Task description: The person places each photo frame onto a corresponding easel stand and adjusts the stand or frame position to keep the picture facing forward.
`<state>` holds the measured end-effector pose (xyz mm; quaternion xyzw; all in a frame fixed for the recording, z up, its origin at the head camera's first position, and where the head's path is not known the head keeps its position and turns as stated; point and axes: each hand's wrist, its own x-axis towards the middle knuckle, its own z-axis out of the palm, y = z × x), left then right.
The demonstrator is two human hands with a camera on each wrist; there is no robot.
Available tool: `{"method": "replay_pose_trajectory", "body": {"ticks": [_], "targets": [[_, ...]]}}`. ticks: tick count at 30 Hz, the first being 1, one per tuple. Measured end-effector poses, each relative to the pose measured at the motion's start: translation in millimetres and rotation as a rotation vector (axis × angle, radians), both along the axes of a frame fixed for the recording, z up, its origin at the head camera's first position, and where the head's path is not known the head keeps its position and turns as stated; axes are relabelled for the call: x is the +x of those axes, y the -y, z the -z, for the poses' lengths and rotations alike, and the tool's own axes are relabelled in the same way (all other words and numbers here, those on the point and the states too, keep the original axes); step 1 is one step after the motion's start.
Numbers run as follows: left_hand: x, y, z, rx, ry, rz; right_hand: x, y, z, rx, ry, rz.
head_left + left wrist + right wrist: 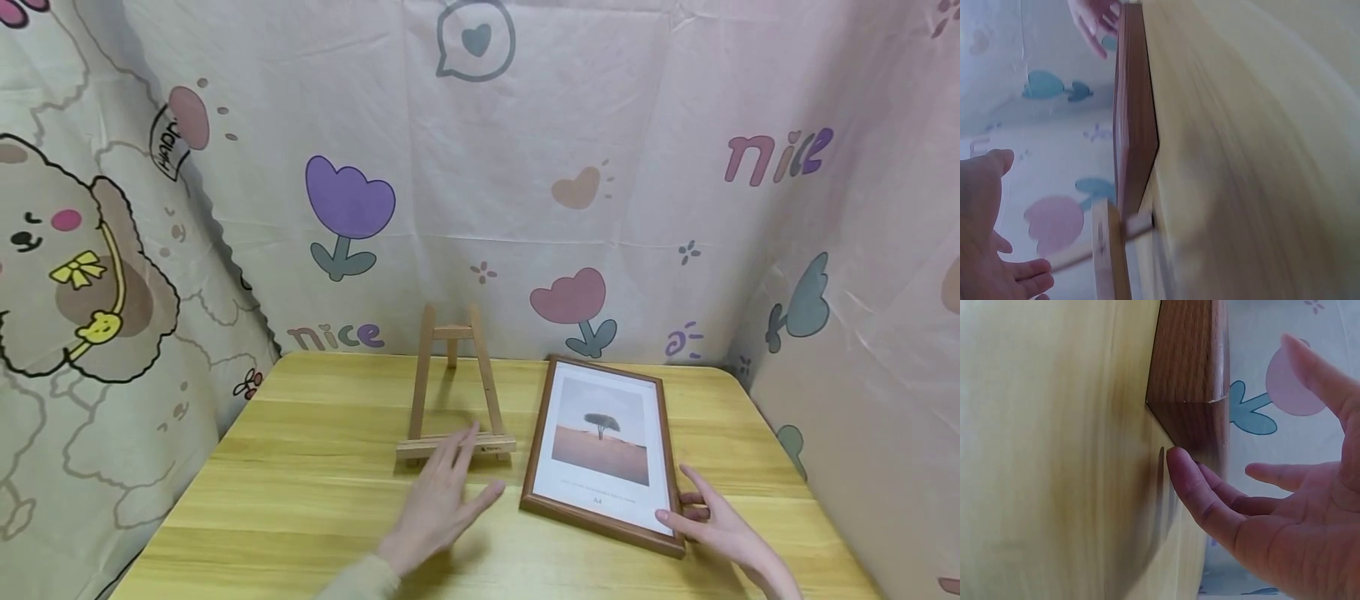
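A small wooden easel [417,403] stands upright near the back middle of the table. My left hand [437,506] is spread out in front of its ledge, fingertips over or close to the ledge; whether they touch it I cannot tell. To the easel's right, a brown picture frame [602,450] lies flat, face up, showing a tree print. At its near right corner is my right hand [716,523], thumb over the edge and fingers along the side. In the right wrist view the fingers [1210,506] are loosely bent beside the frame's wooden edge [1185,356], without a plain grip.
The light wooden table [247,500] has rounded back corners. A printed cloth [480,167] hangs behind it and along both sides, close to the table's edges.
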<state>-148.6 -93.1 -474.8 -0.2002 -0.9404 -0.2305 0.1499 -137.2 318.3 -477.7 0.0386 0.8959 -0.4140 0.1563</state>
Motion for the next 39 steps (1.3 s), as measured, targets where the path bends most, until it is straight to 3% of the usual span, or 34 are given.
{"method": "replay_pose_trajectory", "body": {"ticks": [9,14,18,29,39], "targets": [[2.3,-33.6,2.0,0.048,0.139,0.14,4.2,-1.4,5.5,-0.032,0.037,0.001],[-2.4,-47.1,6.5,0.066,0.303,0.175,4.7,0.0,8.9,-0.047,0.051,-0.009],[-7.7,-55.3,11.9,0.1,0.39,0.187,4.6,0.4,11.9,-0.05,0.037,-0.011],[-18.0,-68.8,21.5,0.168,0.531,0.158,5.0,-1.3,14.5,-0.057,0.034,-0.008],[-29.0,-78.3,27.5,0.225,0.557,0.138,2.9,0.1,16.8,-0.035,0.016,-0.006]]}}
